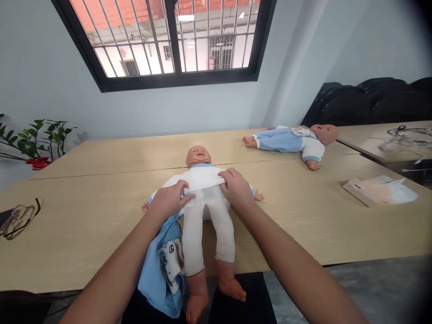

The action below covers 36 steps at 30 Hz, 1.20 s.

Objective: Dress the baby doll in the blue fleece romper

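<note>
A baby doll [198, 155] lies on its back on the wooden table [101, 225], head away from me and feet over the near edge. It has a white top [205, 177] with blue trim and white leggings [193, 238]. My left hand [172, 198] grips the top's hem at the doll's waist, thumb and fingers pinched on the cloth. On the other side, my right hand [232, 184] pinches the same hem. A blue garment [162, 270] with an animal face hangs beside the doll's leg, below my left hand, over the table edge.
Another doll [286, 139] in blue and white lies at the back right. A tissue box [378, 191] sits at the right, eyeglasses [20, 220] at the far left. A plant [43, 139] stands behind. Cables [408, 137] lie on another table near black chairs [371, 101].
</note>
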{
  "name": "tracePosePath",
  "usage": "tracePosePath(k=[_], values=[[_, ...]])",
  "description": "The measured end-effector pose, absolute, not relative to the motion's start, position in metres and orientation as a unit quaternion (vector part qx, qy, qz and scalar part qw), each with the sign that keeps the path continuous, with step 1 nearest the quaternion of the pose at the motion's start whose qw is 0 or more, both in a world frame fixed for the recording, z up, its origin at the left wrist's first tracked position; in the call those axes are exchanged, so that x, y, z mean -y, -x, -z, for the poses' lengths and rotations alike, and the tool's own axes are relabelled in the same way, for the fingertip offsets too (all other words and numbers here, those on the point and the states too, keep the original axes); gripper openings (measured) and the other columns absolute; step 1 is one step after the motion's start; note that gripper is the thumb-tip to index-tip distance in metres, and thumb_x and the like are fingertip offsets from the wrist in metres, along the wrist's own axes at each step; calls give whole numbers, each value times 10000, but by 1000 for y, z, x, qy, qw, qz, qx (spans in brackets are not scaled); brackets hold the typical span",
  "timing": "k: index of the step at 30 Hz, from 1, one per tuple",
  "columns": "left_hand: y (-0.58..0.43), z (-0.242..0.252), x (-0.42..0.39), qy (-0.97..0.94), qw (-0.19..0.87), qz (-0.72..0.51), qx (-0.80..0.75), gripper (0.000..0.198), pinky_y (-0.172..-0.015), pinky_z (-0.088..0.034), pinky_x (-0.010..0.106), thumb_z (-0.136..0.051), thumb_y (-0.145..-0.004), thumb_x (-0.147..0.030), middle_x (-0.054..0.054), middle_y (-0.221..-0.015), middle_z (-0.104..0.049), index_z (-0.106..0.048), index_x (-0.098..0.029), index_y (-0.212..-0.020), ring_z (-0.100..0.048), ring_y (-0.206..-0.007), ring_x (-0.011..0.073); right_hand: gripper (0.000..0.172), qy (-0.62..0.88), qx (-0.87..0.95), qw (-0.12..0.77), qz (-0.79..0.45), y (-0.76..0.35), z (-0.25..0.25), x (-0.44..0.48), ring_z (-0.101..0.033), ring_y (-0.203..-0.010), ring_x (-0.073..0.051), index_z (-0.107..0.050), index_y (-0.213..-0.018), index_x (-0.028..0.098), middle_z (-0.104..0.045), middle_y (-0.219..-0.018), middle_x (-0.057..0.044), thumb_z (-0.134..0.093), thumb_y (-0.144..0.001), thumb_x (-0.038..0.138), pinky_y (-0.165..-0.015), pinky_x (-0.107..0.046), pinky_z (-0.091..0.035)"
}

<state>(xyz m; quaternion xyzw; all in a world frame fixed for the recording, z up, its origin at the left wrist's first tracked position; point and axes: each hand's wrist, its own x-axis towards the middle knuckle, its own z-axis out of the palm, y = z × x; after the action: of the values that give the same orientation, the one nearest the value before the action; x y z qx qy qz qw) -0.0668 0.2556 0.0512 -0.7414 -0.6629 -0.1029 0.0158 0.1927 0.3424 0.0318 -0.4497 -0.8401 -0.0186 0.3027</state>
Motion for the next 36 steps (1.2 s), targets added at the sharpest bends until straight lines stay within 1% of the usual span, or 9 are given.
tracePosePath(k=[3, 7, 11, 17, 21, 24, 28, 31, 36], values=[[63, -49, -257, 732, 50, 79, 674, 338, -635, -340, 314, -437, -1020, -528, 30, -1048, -781, -573, -277, -1202, -741, -895, 253, 373, 437, 855, 279, -2, -195, -34, -337, -595, -1116, -219, -631, -1233, 179, -621, -1182, -100, -463, -918, 72, -938, -311, -473], [68, -47, -257, 697, 52, 41, 714, 207, -623, -321, 314, -464, -958, -337, 41, -1017, -778, -603, -270, -1096, -732, -875, 249, 344, 545, 818, 178, 37, -201, -39, -326, -628, -1036, -240, -594, -1266, 197, -618, -1167, -111, -431, -974, 118, -801, -320, -459], [74, -45, -256, 677, 28, 32, 735, 187, -617, -326, 322, -453, -937, -361, 45, -903, -764, -599, -266, -1007, -716, -811, 263, 310, 625, 771, 117, 42, -204, -40, -314, -655, -1034, -273, -542, -1292, 189, -629, -1189, -129, -479, -992, 234, -729, -324, -445], [75, -39, -254, 695, -30, 70, 715, 314, -663, -387, 340, -421, -963, -460, 68, -984, -767, -582, -285, -1169, -715, -869, 302, 499, 681, 717, 115, -95, -207, -37, -301, -688, -1045, -301, -446, -1455, 234, -674, -1282, -124, -499, -981, 381, -746, -348, -477], [73, -33, -258, 712, -64, 74, 696, 290, -687, -412, 331, -476, -945, -465, 96, -991, -763, -627, -250, -1068, -712, -886, 295, 635, 667, 709, 159, -164, -206, -29, -302, -691, -1068, -296, -403, -1558, 243, -721, -1221, -122, -504, -931, 241, -775, -338, -476], [74, -31, -260, 700, -73, 103, 703, 270, -700, -423, 312, -461, -955, -453, 85, -962, -759, -622, -238, -990, -703, -888, 263, 576, 618, 716, 262, -195, -206, -21, -307, -683, -1032, -268, -505, -1489, 203, -720, -1209, -132, -535, -914, 232, -779, -331, -481], [75, -31, -257, 658, -64, 170, 731, 236, -723, -439, 294, -405, -972, -401, 41, -925, -740, -578, -242, -998, -681, -865, 219, 334, 571, 683, 404, -210, -209, -17, -312, -649, -861, -220, -645, -1187, 185, -711, -967, -75, -553, -946, 397, -780, -335, -482], [73, -32, -252, 641, -44, 271, 717, 154, -764, -450, 283, -454, -932, -351, 10, -958, -717, -547, -246, -995, -658, -860, 187, 213, 529, 672, 487, -177, -209, -18, -312, -612, -868, -202, -617, -955, 191, -667, -921, -65, -519, -959, 380, -804, -327, -483], [67, -33, -251, 695, -25, 309, 649, 124, -819, -455, 287, -517, -899, -349, 15, -1004, -691, -552, -243, -953, -640, -938, 190, 162, 435, 759, 458, -158, -206, -15, -314, -608, -1032, -225, -628, -1031, 196, -654, -1085, -95, -588, -938, 322, -921, -364, -507]])
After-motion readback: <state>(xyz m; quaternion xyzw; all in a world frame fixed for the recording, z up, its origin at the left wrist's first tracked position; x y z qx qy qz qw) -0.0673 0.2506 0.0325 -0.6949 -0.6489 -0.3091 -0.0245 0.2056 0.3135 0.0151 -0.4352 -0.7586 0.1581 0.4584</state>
